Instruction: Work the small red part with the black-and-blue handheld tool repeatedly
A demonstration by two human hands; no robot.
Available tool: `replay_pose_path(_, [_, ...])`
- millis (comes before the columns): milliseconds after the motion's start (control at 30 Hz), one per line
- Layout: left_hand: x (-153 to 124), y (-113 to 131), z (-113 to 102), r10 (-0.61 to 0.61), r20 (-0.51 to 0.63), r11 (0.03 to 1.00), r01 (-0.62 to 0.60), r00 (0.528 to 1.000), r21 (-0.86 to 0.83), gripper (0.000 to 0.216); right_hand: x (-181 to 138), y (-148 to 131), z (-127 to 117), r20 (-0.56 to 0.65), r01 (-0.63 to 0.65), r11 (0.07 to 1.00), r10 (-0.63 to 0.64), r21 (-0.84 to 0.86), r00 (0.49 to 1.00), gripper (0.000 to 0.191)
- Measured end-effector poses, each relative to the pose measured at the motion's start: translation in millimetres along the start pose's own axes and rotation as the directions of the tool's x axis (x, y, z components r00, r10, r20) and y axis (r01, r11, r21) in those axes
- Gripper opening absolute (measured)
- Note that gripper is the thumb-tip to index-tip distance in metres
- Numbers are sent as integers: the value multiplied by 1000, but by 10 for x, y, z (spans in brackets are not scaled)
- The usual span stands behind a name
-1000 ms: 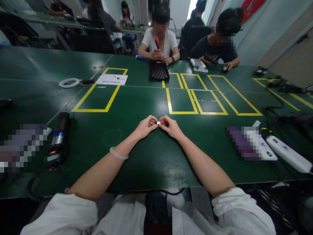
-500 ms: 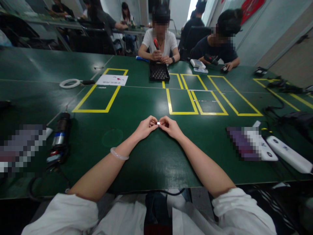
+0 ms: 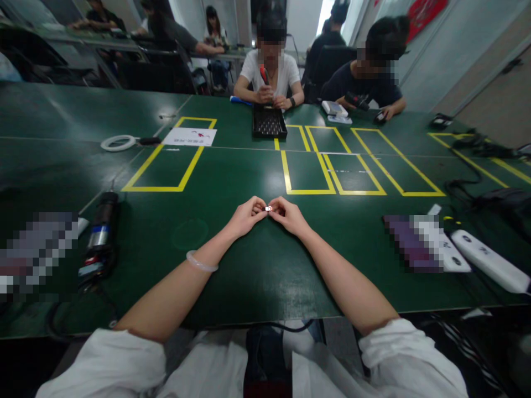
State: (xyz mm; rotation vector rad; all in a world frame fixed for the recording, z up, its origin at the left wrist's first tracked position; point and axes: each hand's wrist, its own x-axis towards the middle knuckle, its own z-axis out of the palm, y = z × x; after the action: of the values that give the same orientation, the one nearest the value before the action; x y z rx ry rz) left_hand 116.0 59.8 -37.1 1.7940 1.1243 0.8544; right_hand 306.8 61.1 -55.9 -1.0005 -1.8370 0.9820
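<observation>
A small white piece (image 3: 268,209), too small to name, sits between the fingertips of both hands over the green table. From the left, my left hand (image 3: 249,215) pinches it with thumb and fingers. On the other side my right hand (image 3: 288,213) is closed in a pinch on the same piece, the two sets of fingertips nearly meeting. A pale bangle (image 3: 202,261) circles my left wrist.
Yellow tape outlines (image 3: 311,192) mark the green table (image 3: 257,276). An electric screwdriver-like tool (image 3: 99,235) lies left; a white power strip (image 3: 489,260) lies right. Across the table, a person works at a black tray (image 3: 269,131). A white paper (image 3: 189,136) lies far left.
My hands stay together on the small white piece, which now looks slightly turned between the fingertips. Otherwise there is only a slight shift of the view.
</observation>
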Motion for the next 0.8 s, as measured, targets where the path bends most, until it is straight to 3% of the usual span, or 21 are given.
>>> replay_pose_path(433, [-6,46,14,-20,-10,999,20,1000,-26,27,4,-65,-36,-53,1,999,-4,-52,999,20])
replay_pose_path(800, [-8,52,10,-4,-3,1000,4,1000,19,28,10,-35,-28,-30,-56,996,58,68,998,23])
